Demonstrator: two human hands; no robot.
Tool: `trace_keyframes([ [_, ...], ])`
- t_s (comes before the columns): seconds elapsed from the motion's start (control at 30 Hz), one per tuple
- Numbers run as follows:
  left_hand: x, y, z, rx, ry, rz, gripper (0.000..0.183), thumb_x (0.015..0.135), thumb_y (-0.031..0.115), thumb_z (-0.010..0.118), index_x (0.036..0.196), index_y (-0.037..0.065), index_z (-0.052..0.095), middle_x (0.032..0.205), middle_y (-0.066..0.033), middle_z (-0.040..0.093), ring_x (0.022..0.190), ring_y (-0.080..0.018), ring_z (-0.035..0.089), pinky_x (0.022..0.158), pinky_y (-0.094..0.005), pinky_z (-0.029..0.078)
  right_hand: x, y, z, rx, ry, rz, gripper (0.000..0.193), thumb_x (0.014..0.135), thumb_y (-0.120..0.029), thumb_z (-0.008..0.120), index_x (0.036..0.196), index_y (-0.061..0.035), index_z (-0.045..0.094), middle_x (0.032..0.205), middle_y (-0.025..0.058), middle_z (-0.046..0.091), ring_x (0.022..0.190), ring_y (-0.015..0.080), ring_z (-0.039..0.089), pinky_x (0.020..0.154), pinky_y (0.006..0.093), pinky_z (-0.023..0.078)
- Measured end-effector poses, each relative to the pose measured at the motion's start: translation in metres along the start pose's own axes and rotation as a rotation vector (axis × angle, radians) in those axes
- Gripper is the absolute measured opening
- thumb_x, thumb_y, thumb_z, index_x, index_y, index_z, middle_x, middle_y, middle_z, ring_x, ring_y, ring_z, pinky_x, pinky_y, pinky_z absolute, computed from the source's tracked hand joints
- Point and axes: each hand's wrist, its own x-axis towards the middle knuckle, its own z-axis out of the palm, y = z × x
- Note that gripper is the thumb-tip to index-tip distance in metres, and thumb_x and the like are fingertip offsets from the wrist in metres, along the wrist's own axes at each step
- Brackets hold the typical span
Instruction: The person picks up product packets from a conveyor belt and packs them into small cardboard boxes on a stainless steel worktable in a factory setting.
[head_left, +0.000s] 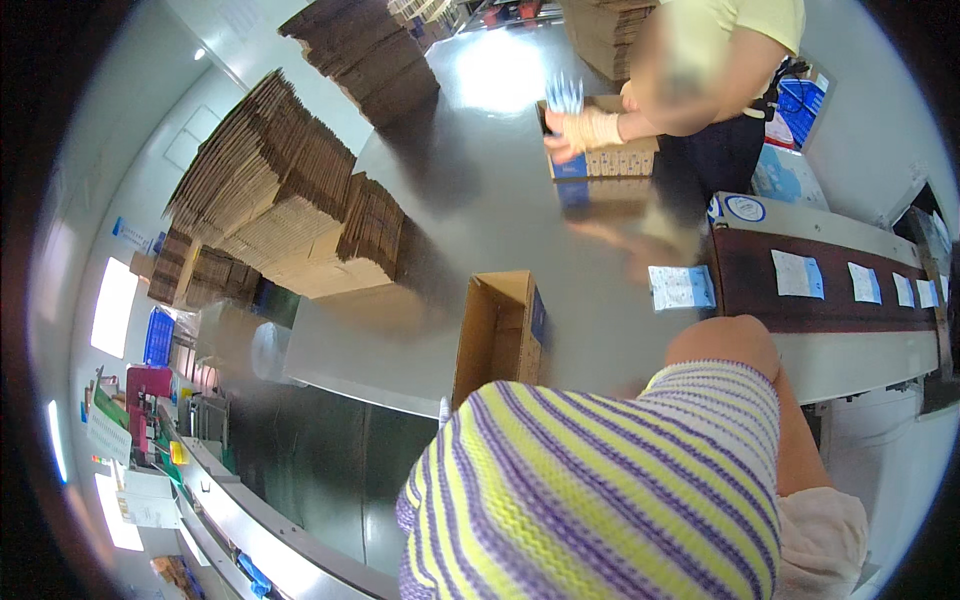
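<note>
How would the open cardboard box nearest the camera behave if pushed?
The box would probably slide readily, as the tabletop looks smooth and shiny. It is likely light for its size: no contents show in its visible part. Its thin, open-topped walls may flex under pressure.

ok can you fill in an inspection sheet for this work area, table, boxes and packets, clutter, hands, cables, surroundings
Surface: grey metal table, shiny with reflections
Boxes and packets: open carton partly hidden behind the striped knit; loose packet at the left end of the brown conveyor belt, more packets in a row on it
Clutter: stacks of flattened cardboard at left
Hands: striped knit covers the right arm, fingers not discernible, grip can't be told; left hand not in view
Cables: none clearly made out
Surroundings: co-worker's hand at clear-and-blue packets over a second carton; blue crate at far left
</note>
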Motion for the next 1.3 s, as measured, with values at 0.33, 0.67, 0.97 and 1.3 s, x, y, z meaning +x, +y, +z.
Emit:
trace_keyframes([
  [0.33, -0.004, -0.002, 0.0, 0.0, 0.045, -0.008, 0.03, 0.078, 0.034, 0.062, 0.098, 0.012, 0.065, 0.083, -0.0076, 0.067, 0.085, -0.0271, 0.064, 0.107, -0.0533, 0.026, -0.002, 0.011, 0.005, 0.043, 0.01, 0.011, 0.024, 0.073, -0.026, 0.072, 0.083, -0.0065, 0.063, 0.076, 0.0112, 0.062, 0.069, 0.0259, 0.062, 0.067, 0.0351, 0.047],
  [0.67, 0.004, 0.01, 0.021, 0.056, 0.209, -0.06, 0.038, 0.076, 0.038, 0.064, 0.106, 0.014, 0.065, 0.089, -0.007, 0.069, 0.092, -0.0281, 0.064, 0.107, -0.0536, 0.026, -0.097, 0.097, 0.081, -0.341, -0.098, 0.573, 0.034, 0.081, -0.04, 0.059, 0.087, -0.0076, 0.067, 0.08, 0.0125, 0.065, 0.077, 0.0286, 0.064, 0.071, 0.0415, 0.05],
  [0.97, 0.022, 0.011, 0.019, -0.19, 0.223, 0.057, 0.024, 0.074, 0.01, 0.066, 0.096, 0.006, 0.057, 0.085, -0.0115, 0.062, 0.086, -0.0324, 0.06, 0.096, -0.0486, 0.041, -0.171, 0.163, 0.132, -0.586, -0.066, 0.387, 0.024, 0.079, -0.032, 0.054, 0.065, -0.0135, 0.056, 0.072, 0.0022, 0.049, 0.079, 0.0198, 0.047, 0.07, 0.0371, 0.039],
  [1.3, 0.033, 0.0, 0.024, -0.002, 0.185, 0.101, 0.026, 0.078, 0.02, 0.066, 0.099, 0.006, 0.058, 0.069, -0.0063, 0.06, 0.066, -0.0249, 0.06, 0.088, -0.0418, 0.043, -0.208, 0.134, 0.042, -0.413, -0.003, 0.452, 0.024, 0.084, -0.027, 0.061, 0.098, -0.0079, 0.057, 0.105, 0.0113, 0.058, 0.101, 0.0296, 0.056, 0.088, 0.0429, 0.047],
])
